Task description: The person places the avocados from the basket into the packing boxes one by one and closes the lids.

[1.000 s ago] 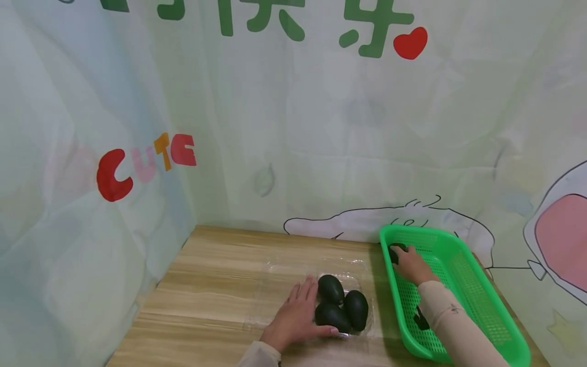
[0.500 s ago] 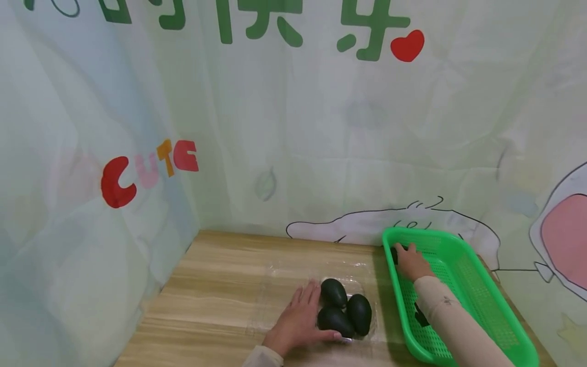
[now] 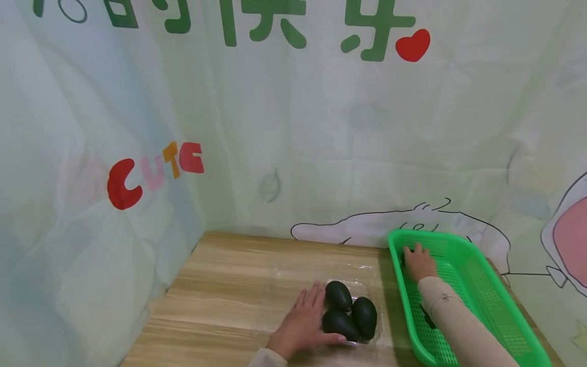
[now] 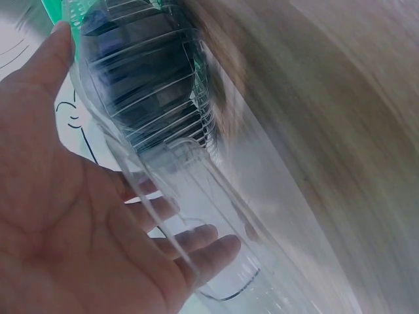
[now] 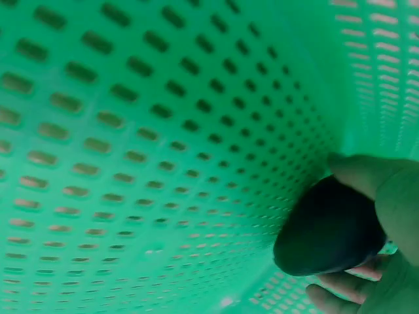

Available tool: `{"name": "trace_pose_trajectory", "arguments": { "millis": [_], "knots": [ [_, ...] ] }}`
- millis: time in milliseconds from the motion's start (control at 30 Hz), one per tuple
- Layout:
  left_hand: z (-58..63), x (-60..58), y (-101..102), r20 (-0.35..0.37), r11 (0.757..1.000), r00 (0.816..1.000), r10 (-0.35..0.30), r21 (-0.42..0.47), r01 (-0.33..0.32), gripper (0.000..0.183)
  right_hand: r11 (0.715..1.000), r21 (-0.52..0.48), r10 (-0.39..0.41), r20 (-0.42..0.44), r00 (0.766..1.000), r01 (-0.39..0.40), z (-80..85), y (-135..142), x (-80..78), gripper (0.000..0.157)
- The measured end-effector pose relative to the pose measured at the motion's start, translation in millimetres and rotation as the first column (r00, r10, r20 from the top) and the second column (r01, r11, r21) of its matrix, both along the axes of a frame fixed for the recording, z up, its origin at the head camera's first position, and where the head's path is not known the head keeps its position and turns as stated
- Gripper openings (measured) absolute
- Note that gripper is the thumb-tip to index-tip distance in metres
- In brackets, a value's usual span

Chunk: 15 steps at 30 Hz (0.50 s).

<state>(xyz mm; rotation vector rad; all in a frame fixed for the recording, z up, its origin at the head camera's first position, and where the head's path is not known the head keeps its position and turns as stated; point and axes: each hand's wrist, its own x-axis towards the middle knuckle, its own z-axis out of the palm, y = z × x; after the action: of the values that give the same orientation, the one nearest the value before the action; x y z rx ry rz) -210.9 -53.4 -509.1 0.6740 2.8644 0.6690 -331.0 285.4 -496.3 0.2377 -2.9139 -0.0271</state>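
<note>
A clear plastic clamshell box [image 3: 278, 300] lies opened out on the table, with three dark avocados [image 3: 365, 317] grouped in its right half. My left hand [image 3: 300, 322] rests against that half, fingers straight and thumb along its near side; in the left wrist view the fingers show through the clear plastic. Inside the green basket, my right hand [image 3: 419, 262] grips another avocado [image 5: 330, 229] near the far left corner, thumb on one side and fingers on the other. A further dark piece [image 3: 427, 317] in the basket is partly hidden by my right forearm.
The long green perforated basket [image 3: 500, 300] stands at the table's right, its raised rim close beside the box. Wooden tabletop [image 3: 206, 295] extends to the left. A printed cloth [image 3: 257, 127] hangs behind the table and along its left side.
The head view has shifted slightly. My right hand has turned a little around the avocado in the basket, so less of it shows. My left hand has stayed against the box.
</note>
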Motion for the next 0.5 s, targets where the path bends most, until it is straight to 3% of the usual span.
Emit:
{"name": "trace_pose_trajectory", "arguments": {
  "millis": [300,500],
  "knots": [
    [-2.1,-0.1,0.5,0.017,1.0,1.0,0.009,0.002,-0.009,0.119,1.0,-0.023,-0.005,0.124,0.992,0.008,-1.9,7.8,-1.4,0.04],
    [-1.5,0.1,0.2,0.016,1.0,1.0,0.013,0.009,-0.013,0.12,0.99,-0.132,-0.024,0.161,0.987,0.046,-8.9,14.5,-3.7,0.055]
  ]
}}
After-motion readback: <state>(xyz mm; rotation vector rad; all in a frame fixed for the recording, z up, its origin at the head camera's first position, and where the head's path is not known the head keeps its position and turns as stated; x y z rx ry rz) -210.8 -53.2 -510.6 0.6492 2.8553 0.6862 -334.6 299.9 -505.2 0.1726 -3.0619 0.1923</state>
